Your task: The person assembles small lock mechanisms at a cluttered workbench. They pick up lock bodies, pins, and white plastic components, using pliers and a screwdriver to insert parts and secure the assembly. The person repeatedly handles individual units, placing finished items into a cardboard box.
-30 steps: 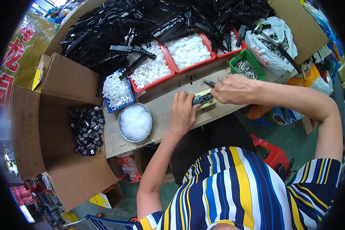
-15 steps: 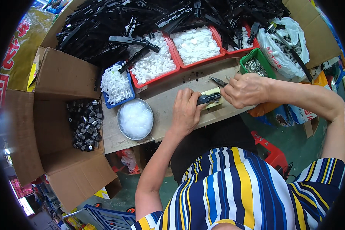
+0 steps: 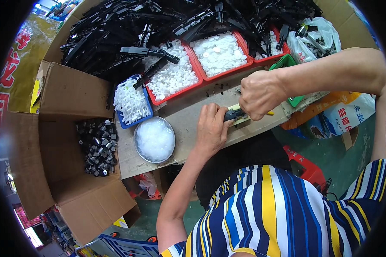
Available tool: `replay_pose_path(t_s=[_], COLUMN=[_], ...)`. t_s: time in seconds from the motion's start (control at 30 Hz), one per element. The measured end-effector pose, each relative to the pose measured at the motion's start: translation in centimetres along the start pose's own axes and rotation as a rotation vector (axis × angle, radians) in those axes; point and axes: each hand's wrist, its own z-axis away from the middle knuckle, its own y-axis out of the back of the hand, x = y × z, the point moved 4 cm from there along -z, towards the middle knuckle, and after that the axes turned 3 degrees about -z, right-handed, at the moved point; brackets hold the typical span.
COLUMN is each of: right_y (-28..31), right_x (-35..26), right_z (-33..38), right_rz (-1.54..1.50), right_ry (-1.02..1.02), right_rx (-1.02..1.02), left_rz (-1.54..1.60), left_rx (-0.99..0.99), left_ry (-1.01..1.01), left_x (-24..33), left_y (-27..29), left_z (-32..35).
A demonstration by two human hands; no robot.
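My left hand (image 3: 212,127) presses a small black part (image 3: 232,114) against a pale wooden block (image 3: 239,120) on the cardboard-covered worktable (image 3: 184,122). My right hand (image 3: 259,94) is a closed fist right above that block, gripping a tool with a yellow end (image 3: 270,113) showing under the fist. The tool's tip and most of the black part are hidden by the two hands.
Two red trays (image 3: 242,60) of white caps, a blue bin (image 3: 132,103) of white pieces, a round metal bowl (image 3: 154,139) of clear bits. A heap of black plastic parts (image 3: 116,34) lies behind. A green bin (image 3: 283,64), a plastic bag (image 3: 315,38), a cardboard box (image 3: 64,141) with black parts at left.
My right hand has slid left and down over the block, now a fist above it. My left hand stays on the black part. The view has shifted slightly.
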Motion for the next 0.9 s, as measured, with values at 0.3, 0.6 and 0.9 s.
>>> replay_pose_path(t_s=[0.3, 0.6, 0.9], right_y=[0.6, -2.8, -5.1], right_x=[-7.1, -11.0, -9.5], right_z=[-0.8, 0.7, 5.7], right_rz=[0.396, -0.085, -0.936], right_ry=[-0.492, -1.056, -1.316], right_rx=[0.105, 0.307, 0.780], left_rz=[-0.028, -0.001, 0.032], left_rx=[0.052, 0.077, 0.053], left_ry=[0.027, 0.000, -0.006], left_x=[0.4, 0.4, -0.2], left_y=[-0.7, -0.4, -0.1], left_z=[0.3, 0.4, 0.6])
